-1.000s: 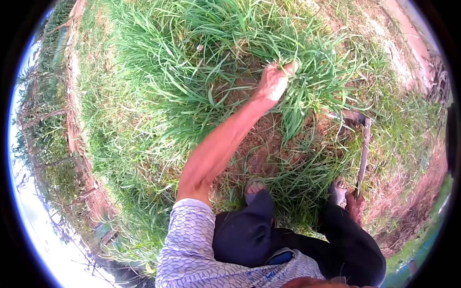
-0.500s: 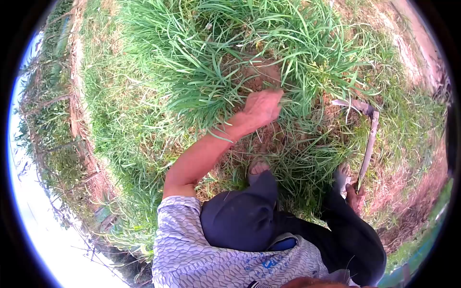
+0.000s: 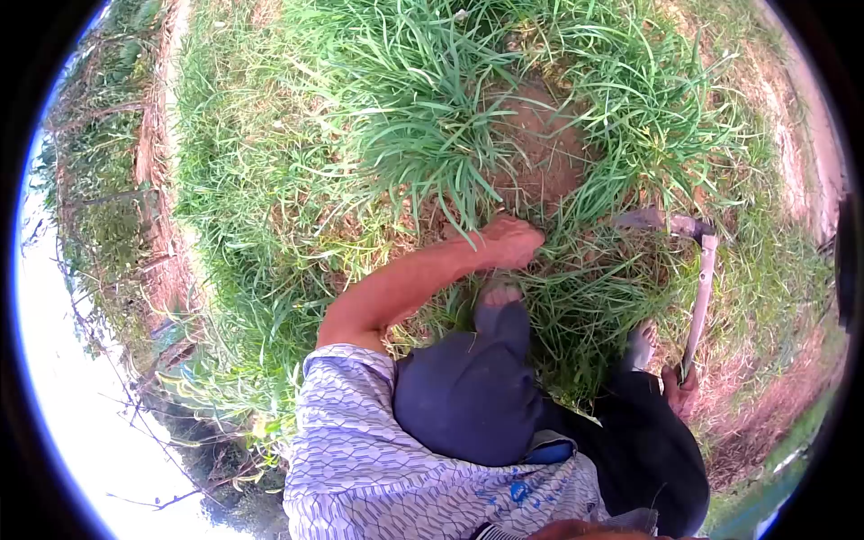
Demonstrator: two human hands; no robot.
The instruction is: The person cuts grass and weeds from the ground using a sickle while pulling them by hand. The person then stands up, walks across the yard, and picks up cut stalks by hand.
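Observation:
My left hand (image 3: 511, 243) is closed low over the grass, just above my left foot (image 3: 500, 293); whatever its fingers hold is hidden. Tall green grass (image 3: 423, 126) stands beyond it, with bare brown soil (image 3: 544, 148) between the clumps. At the right, my right hand (image 3: 680, 389) is wrapped round the wooden handle of a hoe-like tool (image 3: 702, 297). The tool's metal blade (image 3: 652, 219) points left, close to the base of the right grass clump (image 3: 657, 117).
Cut grass (image 3: 576, 310) lies between my feet, and my right foot (image 3: 643, 346) is beside the tool handle. A dirt strip (image 3: 166, 180) and bushes (image 3: 103, 198) run along the left. A pale path edge (image 3: 810, 135) shows at the upper right.
My left hand has come down from the right grass clump towards my left foot. The view has shifted, showing more bare soil. My right hand still grips the tool.

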